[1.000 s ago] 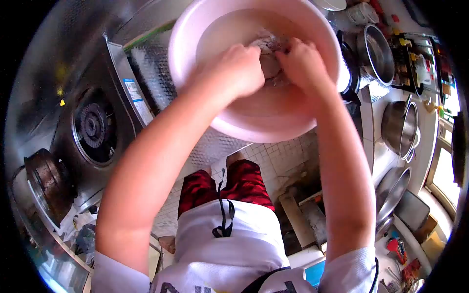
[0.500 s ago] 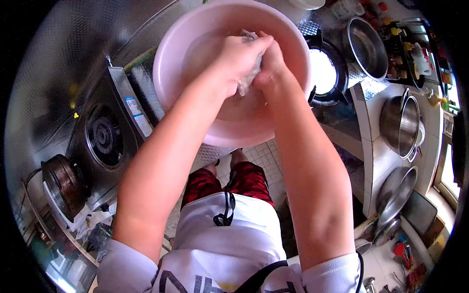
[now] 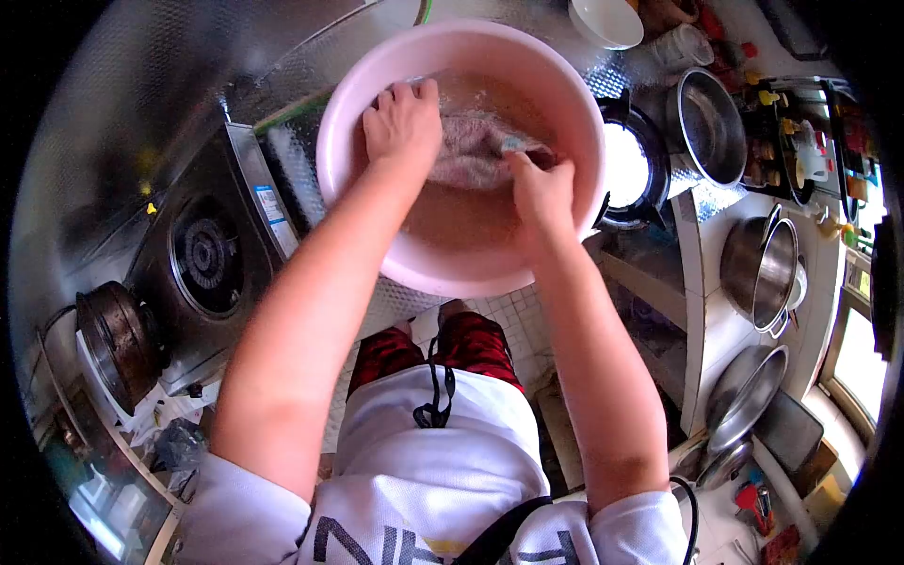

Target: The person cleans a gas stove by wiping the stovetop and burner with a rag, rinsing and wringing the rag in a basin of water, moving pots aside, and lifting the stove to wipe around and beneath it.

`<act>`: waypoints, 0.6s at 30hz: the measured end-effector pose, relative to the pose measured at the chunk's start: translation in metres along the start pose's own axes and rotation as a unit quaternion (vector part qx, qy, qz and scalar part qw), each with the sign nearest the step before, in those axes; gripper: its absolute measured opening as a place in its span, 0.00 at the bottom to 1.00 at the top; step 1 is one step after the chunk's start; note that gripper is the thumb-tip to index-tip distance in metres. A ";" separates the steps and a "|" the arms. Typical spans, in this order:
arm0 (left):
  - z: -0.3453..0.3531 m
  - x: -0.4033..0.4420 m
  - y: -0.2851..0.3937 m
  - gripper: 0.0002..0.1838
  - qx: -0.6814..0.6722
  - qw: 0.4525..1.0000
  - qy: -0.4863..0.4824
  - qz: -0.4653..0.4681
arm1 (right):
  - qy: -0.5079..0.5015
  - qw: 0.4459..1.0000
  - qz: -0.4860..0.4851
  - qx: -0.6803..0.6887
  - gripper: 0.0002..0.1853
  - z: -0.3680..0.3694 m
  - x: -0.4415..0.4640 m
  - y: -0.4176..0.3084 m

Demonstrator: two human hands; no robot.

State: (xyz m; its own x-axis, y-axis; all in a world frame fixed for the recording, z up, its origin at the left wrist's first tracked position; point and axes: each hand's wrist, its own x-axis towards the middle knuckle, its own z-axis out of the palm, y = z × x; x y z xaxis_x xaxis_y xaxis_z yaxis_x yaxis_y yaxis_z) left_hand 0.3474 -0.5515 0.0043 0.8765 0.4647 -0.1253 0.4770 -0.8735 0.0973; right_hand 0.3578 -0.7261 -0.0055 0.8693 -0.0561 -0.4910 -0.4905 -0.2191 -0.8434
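A wide pink basin (image 3: 461, 270) holds murky brownish water. In it lies a wet greyish cloth (image 3: 471, 155), spread between my two hands. My left hand (image 3: 405, 122) is at the cloth's left end, near the basin's inner wall, its fingers bent down over the fabric and its thumb hidden. On the right, my right hand (image 3: 543, 191) pinches the cloth's edge between thumb and fingers, beside a small pale patch on the fabric.
A gas stove (image 3: 202, 259) stands to the left, with a dark pot (image 3: 118, 344) beside it. To the right are a second burner (image 3: 629, 160), a steel pan (image 3: 711, 127), a steel pot (image 3: 763, 268) and a metal bowl (image 3: 749, 395). A white bowl (image 3: 605, 21) sits beyond the basin.
My hands have moved apart and lower in the basin. The cloth, bunched between both hands before, is now spread out in the water.
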 end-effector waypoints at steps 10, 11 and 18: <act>-0.035 -0.025 0.052 0.24 -0.606 0.761 -0.186 -0.139 | -0.247 0.864 0.272 0.344 0.33 0.024 0.028 -0.058; -0.050 -0.029 0.057 0.23 -0.652 0.720 -0.191 -0.145 | -0.258 0.854 0.263 0.369 0.33 0.026 0.041 -0.050; -0.018 -0.013 0.048 0.21 -0.365 0.929 0.034 -0.037 | -0.295 0.870 0.220 0.327 0.21 0.024 -0.004 -0.073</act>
State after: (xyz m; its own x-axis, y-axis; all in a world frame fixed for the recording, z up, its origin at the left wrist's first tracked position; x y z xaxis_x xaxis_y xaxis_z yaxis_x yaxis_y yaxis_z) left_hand 0.3596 -0.5968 0.0287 0.8297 0.5493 -0.0991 0.4312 -0.5181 0.7386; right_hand 0.3885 -0.6867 0.0528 0.5007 0.5585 -0.6613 -0.8654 0.3089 -0.3944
